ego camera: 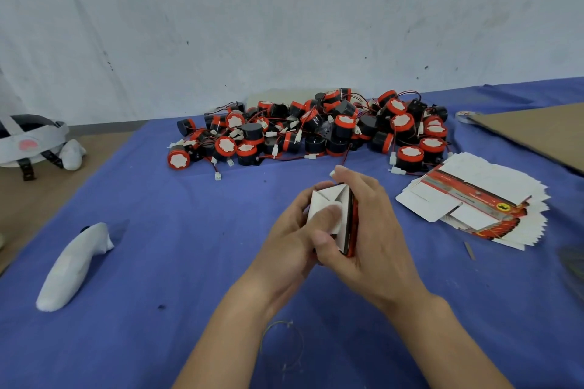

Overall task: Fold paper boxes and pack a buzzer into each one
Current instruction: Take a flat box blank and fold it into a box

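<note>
Both hands hold one small paper box [328, 199] above the blue cloth in the middle of the view. Its white end flaps face me and its red and black side faces right. My left hand [294, 237] grips it from the left, thumb pressing on a white flap. My right hand [369, 230] wraps round its right side, fingers curled over the top. A large pile of red and black buzzers [316, 129] with thin wires lies behind the hands. Flat unfolded box blanks [474, 205] are stacked at the right.
A blue cloth [158, 262] covers the table. A white controller [74, 265] lies at the left, a headset [30, 142] at the far left. A brown cardboard sheet [537, 133] and tape roll [466, 116] sit at the back right. A thin wire loop [281, 341] lies near me.
</note>
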`<state>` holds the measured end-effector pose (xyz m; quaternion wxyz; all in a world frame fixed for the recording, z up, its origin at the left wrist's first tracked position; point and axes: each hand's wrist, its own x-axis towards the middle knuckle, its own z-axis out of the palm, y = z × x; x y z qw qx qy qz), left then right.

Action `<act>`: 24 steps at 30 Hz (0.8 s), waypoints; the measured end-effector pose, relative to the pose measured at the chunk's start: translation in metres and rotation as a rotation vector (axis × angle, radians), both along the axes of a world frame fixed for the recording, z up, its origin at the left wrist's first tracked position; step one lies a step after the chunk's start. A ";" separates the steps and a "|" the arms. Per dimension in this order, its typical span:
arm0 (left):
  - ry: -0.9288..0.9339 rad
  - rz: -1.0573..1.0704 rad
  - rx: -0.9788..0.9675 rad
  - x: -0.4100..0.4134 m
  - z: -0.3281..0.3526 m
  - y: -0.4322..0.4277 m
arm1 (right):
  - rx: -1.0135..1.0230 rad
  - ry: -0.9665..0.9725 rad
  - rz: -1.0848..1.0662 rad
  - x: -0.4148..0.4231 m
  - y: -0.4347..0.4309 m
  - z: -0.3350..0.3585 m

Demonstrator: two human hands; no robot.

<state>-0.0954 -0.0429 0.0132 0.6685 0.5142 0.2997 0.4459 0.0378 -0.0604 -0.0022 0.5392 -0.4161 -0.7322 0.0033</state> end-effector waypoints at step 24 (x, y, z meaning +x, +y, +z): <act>0.280 0.340 0.521 -0.013 0.007 0.008 | -0.234 0.280 0.162 0.015 0.011 -0.004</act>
